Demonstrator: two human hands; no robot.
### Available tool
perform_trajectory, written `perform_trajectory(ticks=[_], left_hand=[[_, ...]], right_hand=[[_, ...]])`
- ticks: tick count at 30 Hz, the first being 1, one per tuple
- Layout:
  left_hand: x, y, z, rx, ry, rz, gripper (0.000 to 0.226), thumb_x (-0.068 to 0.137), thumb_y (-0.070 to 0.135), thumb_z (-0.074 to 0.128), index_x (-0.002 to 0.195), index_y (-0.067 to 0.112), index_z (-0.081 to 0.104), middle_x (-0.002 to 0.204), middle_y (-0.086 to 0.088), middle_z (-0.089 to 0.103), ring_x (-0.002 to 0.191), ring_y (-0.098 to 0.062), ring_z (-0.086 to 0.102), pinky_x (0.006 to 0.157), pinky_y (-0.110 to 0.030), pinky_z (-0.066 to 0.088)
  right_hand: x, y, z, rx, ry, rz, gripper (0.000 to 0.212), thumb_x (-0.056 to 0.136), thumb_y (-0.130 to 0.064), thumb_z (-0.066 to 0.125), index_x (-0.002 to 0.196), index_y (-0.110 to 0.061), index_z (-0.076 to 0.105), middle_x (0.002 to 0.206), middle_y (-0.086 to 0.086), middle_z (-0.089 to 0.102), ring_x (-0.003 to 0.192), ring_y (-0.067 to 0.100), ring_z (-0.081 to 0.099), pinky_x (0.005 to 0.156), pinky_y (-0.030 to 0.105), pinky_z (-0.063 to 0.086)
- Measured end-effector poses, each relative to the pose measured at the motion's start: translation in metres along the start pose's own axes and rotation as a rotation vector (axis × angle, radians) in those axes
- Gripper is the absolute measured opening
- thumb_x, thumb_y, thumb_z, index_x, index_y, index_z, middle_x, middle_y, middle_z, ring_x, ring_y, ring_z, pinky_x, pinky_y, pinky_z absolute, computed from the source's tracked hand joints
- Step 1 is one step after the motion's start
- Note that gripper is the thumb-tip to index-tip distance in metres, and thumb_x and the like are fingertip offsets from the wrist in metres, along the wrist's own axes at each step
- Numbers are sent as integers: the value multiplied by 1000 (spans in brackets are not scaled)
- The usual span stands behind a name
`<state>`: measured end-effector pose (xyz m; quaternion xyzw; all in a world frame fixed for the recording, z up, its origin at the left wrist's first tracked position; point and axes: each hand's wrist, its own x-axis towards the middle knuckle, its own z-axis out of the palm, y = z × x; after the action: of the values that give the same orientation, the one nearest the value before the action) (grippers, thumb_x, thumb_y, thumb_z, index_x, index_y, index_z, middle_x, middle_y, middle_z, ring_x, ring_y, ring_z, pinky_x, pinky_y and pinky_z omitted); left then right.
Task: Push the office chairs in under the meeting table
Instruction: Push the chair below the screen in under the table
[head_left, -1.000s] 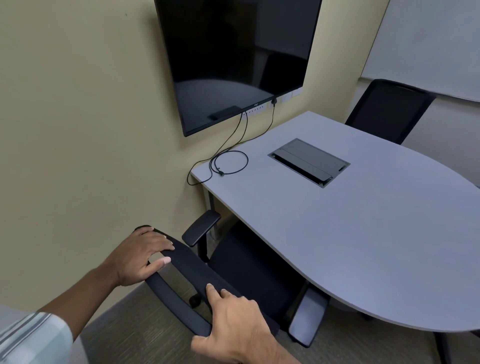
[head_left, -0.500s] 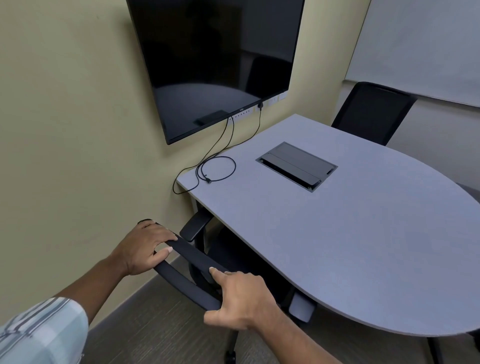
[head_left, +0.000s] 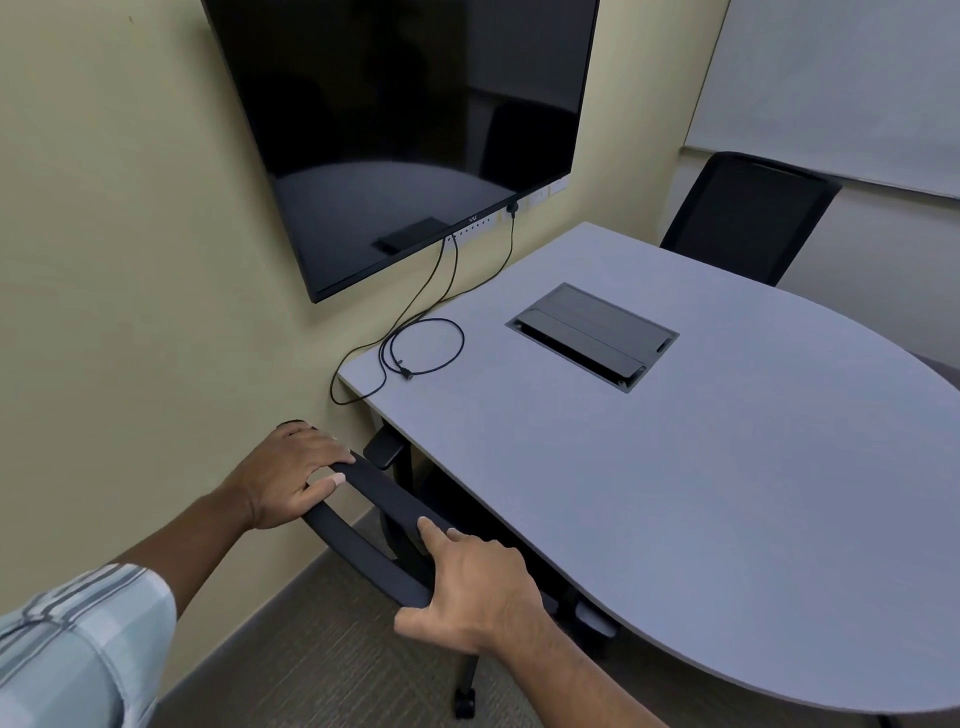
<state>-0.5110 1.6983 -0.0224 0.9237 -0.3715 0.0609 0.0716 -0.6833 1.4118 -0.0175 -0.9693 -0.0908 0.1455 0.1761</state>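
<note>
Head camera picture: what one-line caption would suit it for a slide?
Both hands, left and right, hold a black office chair's backrest, its seat tucked under the grey meeting table.

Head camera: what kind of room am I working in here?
Most likely a small office meeting room. A large black wall-mounted screen hangs over a grey rounded meeting table with a recessed black cable box, and a black mesh-backed office chair sits at the far side below a whiteboard.
</note>
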Motion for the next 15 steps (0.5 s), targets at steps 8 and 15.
perform_trajectory(ticks=[8, 15], left_hand=[[31, -30, 2, 20, -68, 15, 49, 106, 53, 39, 129, 27, 73, 126, 8, 74, 120, -19, 63, 110, -41, 40], [46, -32, 4, 48, -178, -136, 68, 105, 57, 15, 144, 35, 66, 149, 9, 64, 145, -21, 47, 125, -44, 24]], right_hand=[[31, -2, -5, 10, 15, 28, 114, 70, -79, 47, 167, -31, 11, 159, 15, 53, 122, 38, 66, 88, 50, 52], [41, 4, -16, 15, 15, 61, 112, 72, -79, 50, 166, -28, 16, 127, 6, 64, 103, 34, 67, 82, 49, 54]])
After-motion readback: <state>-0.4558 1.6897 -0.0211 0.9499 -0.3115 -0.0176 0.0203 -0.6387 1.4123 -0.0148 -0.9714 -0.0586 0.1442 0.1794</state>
